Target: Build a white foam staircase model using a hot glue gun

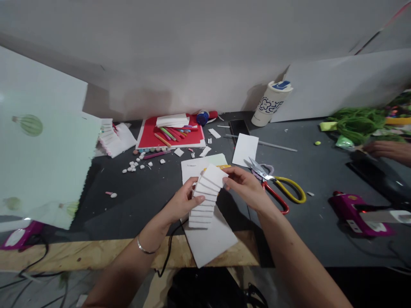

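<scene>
A fanned stack of white rectangular card pieces (203, 205) is held in front of me, its pieces overlapping like steps. My left hand (184, 201) grips the stack from the left side, thumb on top and fingers behind. My right hand (242, 184) pinches the right edge of the topmost piece between thumb and fingers. Below the stack lies a larger white board (208, 246), reaching past the table's front edge. Something yellow (223, 167) shows partly behind the stack. Scissors (272, 179) with one red and one yellow handle lie open to the right of my right hand.
A red folder (147, 132) carries markers (173, 133). A tumbler (269, 105), a phone (239, 127) and a white card (245, 149) stand or lie behind. White lumps (131, 167) are at left. Another person's hand (390, 150) and a purple power strip (361, 214) are at right.
</scene>
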A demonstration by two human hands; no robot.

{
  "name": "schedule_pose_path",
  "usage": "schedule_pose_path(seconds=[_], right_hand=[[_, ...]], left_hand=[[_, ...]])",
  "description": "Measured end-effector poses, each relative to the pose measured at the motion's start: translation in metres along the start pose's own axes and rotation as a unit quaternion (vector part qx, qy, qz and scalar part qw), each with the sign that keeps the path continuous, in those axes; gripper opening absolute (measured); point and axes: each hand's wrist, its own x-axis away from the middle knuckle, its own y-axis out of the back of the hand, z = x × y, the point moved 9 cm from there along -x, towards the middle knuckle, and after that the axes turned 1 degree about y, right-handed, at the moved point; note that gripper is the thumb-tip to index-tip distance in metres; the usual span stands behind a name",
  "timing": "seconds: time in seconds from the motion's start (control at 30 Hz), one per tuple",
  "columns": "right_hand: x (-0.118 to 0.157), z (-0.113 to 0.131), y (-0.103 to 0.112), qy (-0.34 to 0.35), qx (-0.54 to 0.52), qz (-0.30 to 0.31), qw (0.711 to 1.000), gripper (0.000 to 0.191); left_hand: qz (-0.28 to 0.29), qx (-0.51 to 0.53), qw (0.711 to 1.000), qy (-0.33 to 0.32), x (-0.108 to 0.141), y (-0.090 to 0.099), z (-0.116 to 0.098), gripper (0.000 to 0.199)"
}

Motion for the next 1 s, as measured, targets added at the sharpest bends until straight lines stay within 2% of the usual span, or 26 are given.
schedule_pose_path(seconds=[0.17,0.37,1.0], right_hand=[[-0.0001,-0.0003,-0.0037,-0.011,-0.037,0.011,0.999,0.023],[-0.001,0.0005,-0.003,0.0,-0.019,0.014,1.0,0.022],[-0.001,-0.0006,-0.0038,0.001,-0.019,0.03,0.999,0.025]], left_hand=[[0.0,-0.004,1.0,0.0,0.0007,-0.0009,-0.0016,0.057],[-0.01,-0.008,1.0,0.0,0.0009,0.0011,0.0,0.052],[-0.011,-0.005,1.0,0.003,-0.0019,0.0015,0.0035,0.055]])
